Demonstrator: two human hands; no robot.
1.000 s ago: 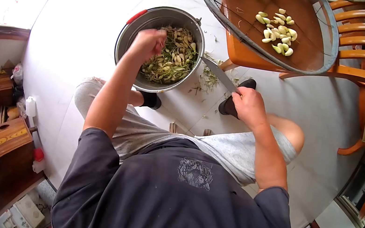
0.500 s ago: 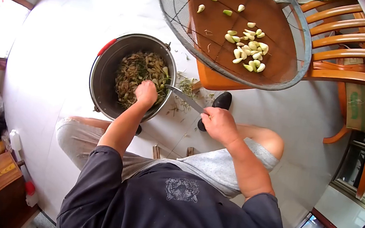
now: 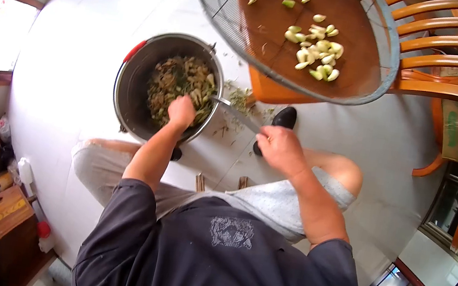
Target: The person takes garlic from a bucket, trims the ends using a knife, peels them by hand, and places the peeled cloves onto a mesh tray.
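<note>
My right hand [image 3: 279, 147] is wrapped round the handle of a knife [image 3: 240, 115]. The blade points left, its tip over the rim of a metal bucket [image 3: 123, 105]. Inside the bucket lies a heap of garlic cloves [image 3: 172, 78] mixed with dry skins and green bits. Over the heap, my left hand [image 3: 181, 113] is closed with its back to me; its fingertips, and whatever they hold, are hidden. Several peeled garlic cloves [image 3: 321, 47] lie in a round mesh sieve [image 3: 393, 55] at upper right.
Beneath the sieve stands a wooden chair [image 3: 284, 91]; its slatted back [image 3: 439, 61] rises at right. Plant scraps [image 3: 240, 98] litter the floor beside the bucket, near a black shoe [image 3: 285, 117]. A wooden box [image 3: 3, 210] stands at lower left.
The view has shifted slightly, so the sieve sits higher in the picture. The knife tip has moved up a little along the bucket rim. My left hand stays over the heap.
</note>
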